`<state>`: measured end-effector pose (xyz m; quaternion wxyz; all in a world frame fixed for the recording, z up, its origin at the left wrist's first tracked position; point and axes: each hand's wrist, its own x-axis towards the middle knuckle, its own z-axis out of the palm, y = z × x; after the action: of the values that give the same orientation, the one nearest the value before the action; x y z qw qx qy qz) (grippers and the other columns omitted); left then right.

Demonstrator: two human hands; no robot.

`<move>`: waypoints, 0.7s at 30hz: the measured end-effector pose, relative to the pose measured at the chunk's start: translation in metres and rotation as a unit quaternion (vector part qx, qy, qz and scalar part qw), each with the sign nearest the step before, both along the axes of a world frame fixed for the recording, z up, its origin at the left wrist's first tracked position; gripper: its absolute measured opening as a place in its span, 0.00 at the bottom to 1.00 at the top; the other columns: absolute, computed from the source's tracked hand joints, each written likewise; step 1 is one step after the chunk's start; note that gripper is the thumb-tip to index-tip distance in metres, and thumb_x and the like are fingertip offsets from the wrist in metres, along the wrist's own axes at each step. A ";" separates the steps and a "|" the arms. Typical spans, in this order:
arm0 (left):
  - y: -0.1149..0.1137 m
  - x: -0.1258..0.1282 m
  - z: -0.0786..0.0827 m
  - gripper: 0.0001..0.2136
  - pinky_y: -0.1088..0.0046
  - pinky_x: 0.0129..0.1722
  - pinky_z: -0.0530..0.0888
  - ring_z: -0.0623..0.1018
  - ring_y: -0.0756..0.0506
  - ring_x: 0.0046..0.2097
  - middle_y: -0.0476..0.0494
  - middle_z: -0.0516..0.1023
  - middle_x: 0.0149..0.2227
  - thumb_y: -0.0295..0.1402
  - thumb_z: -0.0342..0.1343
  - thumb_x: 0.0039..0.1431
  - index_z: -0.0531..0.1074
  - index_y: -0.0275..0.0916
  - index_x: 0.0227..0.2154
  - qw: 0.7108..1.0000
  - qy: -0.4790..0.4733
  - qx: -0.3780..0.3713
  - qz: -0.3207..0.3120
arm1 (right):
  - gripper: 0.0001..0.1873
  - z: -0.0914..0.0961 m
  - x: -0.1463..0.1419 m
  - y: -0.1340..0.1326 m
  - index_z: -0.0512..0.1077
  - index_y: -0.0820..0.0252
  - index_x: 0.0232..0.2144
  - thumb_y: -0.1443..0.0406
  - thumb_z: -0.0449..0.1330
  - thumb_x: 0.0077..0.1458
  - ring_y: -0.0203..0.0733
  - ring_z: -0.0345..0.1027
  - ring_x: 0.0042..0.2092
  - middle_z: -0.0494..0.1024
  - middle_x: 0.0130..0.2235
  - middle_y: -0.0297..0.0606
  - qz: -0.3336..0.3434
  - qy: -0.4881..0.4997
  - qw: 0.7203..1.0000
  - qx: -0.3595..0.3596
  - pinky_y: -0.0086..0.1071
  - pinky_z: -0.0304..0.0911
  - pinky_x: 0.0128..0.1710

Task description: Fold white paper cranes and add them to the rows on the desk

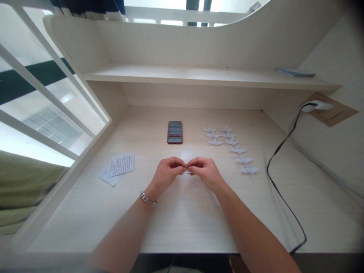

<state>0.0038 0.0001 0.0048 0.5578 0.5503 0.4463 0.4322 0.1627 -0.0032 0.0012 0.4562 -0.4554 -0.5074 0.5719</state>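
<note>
My left hand (170, 168) and my right hand (205, 170) meet over the middle of the desk, thumbs and forefingers pinched together. Between the fingertips is a small piece of white folded paper (187, 171), mostly covered by the fingers, so its shape is hard to make out. To the right of my right hand stand several white paper cranes (238, 150) in two uneven lines. Left of my left hand lie sheets of paper (122, 165), the top one printed with text. A bracelet (148, 199) circles my left wrist.
Beyond my hands lies a dark, blurred rectangular object (174, 132). A black cable (273, 182) runs from a wall socket (331, 109) down the desk's right side. Across the back runs a shelf (199, 74) with a flat bluish item (295, 72) on it. White rails (42, 87) flank the left.
</note>
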 end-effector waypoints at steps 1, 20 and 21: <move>0.000 0.000 0.000 0.02 0.77 0.28 0.68 0.72 0.52 0.27 0.49 0.75 0.23 0.26 0.58 0.45 0.74 0.35 0.25 1.000 0.000 0.000 0.000 | 0.06 0.001 0.000 0.000 0.76 0.62 0.26 0.67 0.62 0.40 0.35 0.67 0.26 0.75 0.23 0.33 0.000 0.005 1.000 -0.006 0.30 0.64 0.27; 0.003 -0.002 -0.009 0.05 0.73 0.34 0.72 0.75 0.48 0.33 0.45 0.77 0.29 0.29 0.59 0.46 0.74 0.35 0.29 0.999 0.003 0.031 0.016 | 0.07 -0.001 0.004 0.000 0.74 0.62 0.30 0.64 0.58 0.49 0.37 0.67 0.30 0.76 0.29 0.37 -0.001 -0.154 0.984 0.094 0.29 0.62 0.30; 0.003 -0.002 -0.009 0.05 0.73 0.34 0.72 0.75 0.48 0.32 0.45 0.77 0.29 0.29 0.59 0.46 0.73 0.35 0.29 1.000 -0.005 0.024 0.016 | 0.07 0.000 0.004 -0.001 0.74 0.62 0.30 0.65 0.58 0.49 0.37 0.68 0.30 0.77 0.29 0.37 -0.008 -0.167 0.980 0.105 0.29 0.62 0.30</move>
<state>0.0016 0.0033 -0.0041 0.5395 0.5542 0.4419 0.4545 0.1662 -0.0043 0.0012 0.4152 -0.4975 -0.6302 0.4278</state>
